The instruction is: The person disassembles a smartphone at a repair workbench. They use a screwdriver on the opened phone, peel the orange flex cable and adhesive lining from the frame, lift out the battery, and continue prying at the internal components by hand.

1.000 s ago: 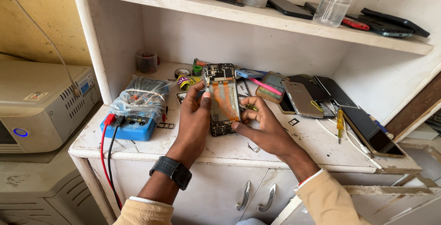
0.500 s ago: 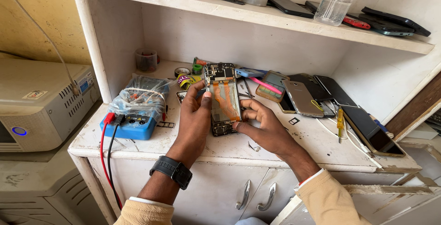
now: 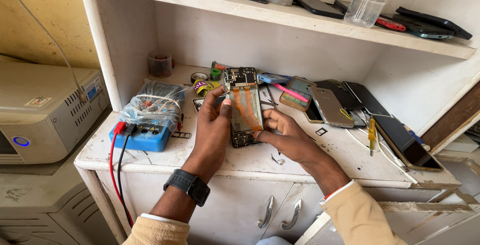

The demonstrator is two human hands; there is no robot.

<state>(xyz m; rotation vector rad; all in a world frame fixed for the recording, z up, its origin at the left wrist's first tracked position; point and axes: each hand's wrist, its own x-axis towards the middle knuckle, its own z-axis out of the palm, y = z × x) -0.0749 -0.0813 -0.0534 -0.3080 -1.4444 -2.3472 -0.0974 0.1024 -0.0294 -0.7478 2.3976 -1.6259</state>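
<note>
While both hands grip the opened smartphone [image 3: 243, 106] above the white bench [image 3: 300, 160], the left hand [image 3: 212, 130] clasps its side and the right hand [image 3: 285, 135] pinches its lower edge. Excess pressure could likely tear the exposed orange flex cable [image 3: 248, 109]; a slip could drop it.

Single head view, close, angled down at workbench [image 3: 310, 155]

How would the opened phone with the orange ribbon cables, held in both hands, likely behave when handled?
The opened phone with orange ribbon cables looks thin and flat, so probably light and fairly stiff. Its bare circuit board and ribbons seem fragile. The left hand and right hand grip only its edges, so it might slip.
</note>
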